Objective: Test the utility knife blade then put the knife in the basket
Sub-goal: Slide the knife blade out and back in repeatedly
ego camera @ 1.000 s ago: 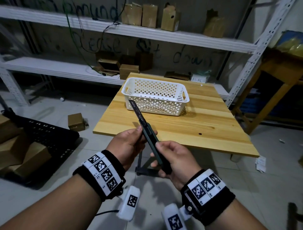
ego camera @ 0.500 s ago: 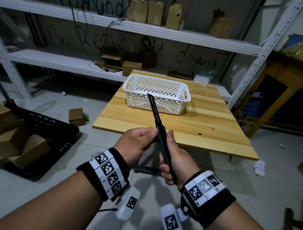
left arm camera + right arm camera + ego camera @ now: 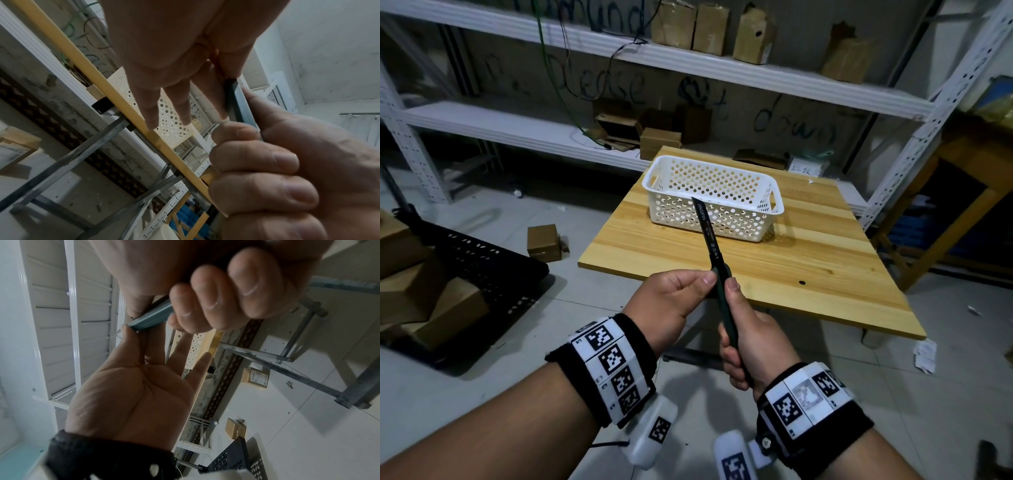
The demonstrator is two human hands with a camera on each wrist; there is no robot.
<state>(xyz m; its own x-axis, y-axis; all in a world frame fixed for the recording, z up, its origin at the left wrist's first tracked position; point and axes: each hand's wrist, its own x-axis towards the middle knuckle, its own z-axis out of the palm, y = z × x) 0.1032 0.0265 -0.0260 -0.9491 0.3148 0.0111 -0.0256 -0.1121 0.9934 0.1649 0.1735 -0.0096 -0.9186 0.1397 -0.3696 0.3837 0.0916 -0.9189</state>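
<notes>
A utility knife [image 3: 708,230] with a dark green handle and a long black blade pushed out points up and away, towards the white perforated basket [image 3: 743,222] on the wooden table [image 3: 808,274]. My right hand [image 3: 739,329] grips the handle, thumb along its top. My left hand [image 3: 700,281] pinches the handle's front end between thumb and forefinger. The left wrist view shows the knife [image 3: 234,97] between my left fingers [image 3: 218,91] and the right hand [image 3: 277,170]. In the right wrist view the knife [image 3: 152,318] pokes out of my curled right fingers [image 3: 216,296].
I stand at the table's near edge, over a tiled floor. A black perforated crate [image 3: 482,274] and cardboard boxes [image 3: 431,308] lie at the left, a small box [image 3: 543,238] near the table. White metal shelving [image 3: 688,58] stands behind, a wooden bench [image 3: 962,192] at right.
The knife has swung from leaning left to nearly upright. My right thumb has come up along the handle, and my left thumb and forefinger have closed in on the handle's front end.
</notes>
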